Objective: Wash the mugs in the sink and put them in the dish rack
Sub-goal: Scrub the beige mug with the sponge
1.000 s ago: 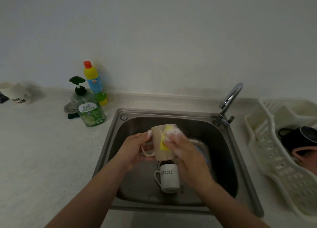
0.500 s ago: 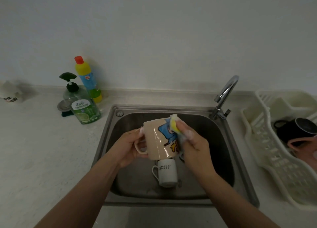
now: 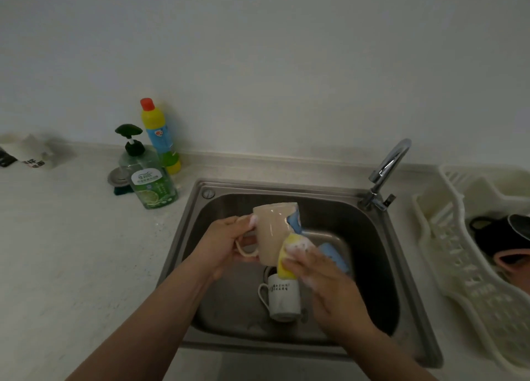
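Left hand [image 3: 226, 244]: grips the handle of a beige mug [image 3: 271, 232], fingers curled round the loop, thumb against the wall near the rim.
Beige mug: held over the sink [image 3: 413, 288], rim up and tilted slightly left; blue print showing on its right side.
Right hand [image 3: 329, 288]: sudsy fingers clasp a yellow sponge [image 3: 288, 258], pressed to the mug's lower right side.
White mug [image 3: 282, 299]: on the sink floor, below the beige mug, handle to the left, dark lettering on its side.
Blue item [image 3: 334, 254]: in the sink behind the right hand; too blurred to identify.
Rack [image 3: 447, 237]: on the counter right of the sink, with a black mug [image 3: 502, 234] and a pink mug [image 3: 513, 261] in it.
Tap [image 3: 384, 174]: at the sink's far right corner, spout curving towards the wall.
Counter, left: green pump bottle [image 3: 149, 176] in front of a yellow bottle [image 3: 160, 136] with a red cap; a metal sink plug [image 3: 118, 176] just beside the pump bottle.
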Available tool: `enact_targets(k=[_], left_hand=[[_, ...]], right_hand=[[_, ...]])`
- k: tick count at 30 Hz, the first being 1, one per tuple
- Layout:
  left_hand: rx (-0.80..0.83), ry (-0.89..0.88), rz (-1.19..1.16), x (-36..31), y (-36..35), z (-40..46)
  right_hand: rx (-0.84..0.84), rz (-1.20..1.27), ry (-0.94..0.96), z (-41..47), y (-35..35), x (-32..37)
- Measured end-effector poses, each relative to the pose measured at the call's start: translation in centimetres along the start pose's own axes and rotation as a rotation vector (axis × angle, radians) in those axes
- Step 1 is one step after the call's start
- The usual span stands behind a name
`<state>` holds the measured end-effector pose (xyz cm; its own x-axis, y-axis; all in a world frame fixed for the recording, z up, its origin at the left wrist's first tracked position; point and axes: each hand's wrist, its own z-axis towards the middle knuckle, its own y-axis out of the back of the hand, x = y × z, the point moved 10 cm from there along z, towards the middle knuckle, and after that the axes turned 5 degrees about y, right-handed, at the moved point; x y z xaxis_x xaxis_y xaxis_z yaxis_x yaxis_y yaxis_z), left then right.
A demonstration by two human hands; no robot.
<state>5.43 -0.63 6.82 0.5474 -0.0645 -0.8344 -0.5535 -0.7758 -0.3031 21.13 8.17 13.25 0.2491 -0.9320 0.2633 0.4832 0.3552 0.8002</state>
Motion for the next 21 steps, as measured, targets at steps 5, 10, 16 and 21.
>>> enact_targets(k=[5,10,16,21], left_hand=[[-0.056,0.029,0.11,0.9,-0.3,0.2],[-0.101,0.027,0.12,0.9,1.3,0.5],[-0.118,0.04,0.083,0.9,1.8,0.1],[-0.033,0.092,0.022,1.7,1.1,-0.4]], right_hand=[[0.047,-0.172,0.074,4.7,-1.6,0.2],[0.222,-0.24,0.273,2.5,-4.2,0.5],[0.16,-0.165,0.303,1.6,-4.0,2.6],[-0.054,0.093,-0.169,3.5,-0.9,-2.9]])
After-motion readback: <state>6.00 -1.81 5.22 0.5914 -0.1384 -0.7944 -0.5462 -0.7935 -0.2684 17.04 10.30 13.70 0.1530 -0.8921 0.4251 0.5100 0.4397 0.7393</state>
